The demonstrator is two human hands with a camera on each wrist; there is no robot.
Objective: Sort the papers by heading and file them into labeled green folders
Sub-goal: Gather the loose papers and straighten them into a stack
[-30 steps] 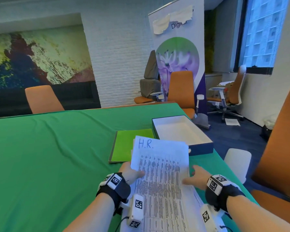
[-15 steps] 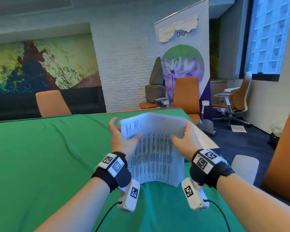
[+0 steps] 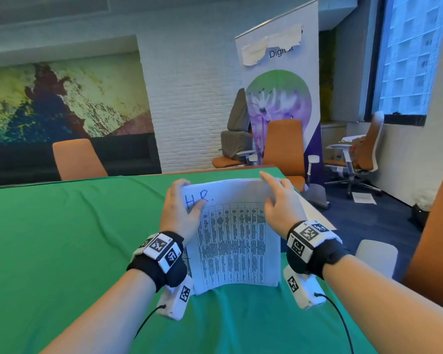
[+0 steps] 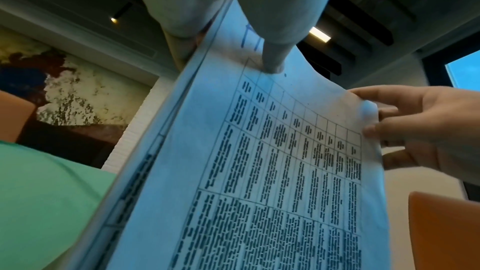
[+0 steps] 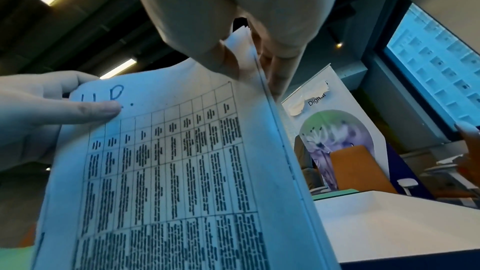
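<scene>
A stack of white papers stands upright with its bottom edge on the green tablecloth. The front sheet carries a printed table and a handwritten "H.R." heading. My left hand pinches the stack's top left corner, thumb across the heading. My right hand pinches the top right edge, index finger raised over the top. The green folders are hidden behind the papers and hands.
A white box with a dark rim lies on the table just right of the papers. Orange chairs stand around the table. A roll-up banner and a window stand beyond the far right corner.
The H.R. stack went from lying flat on the table to upright between both hands. Since half a second ago it has barely shifted, and my right index finger has lifted over the top edge.
</scene>
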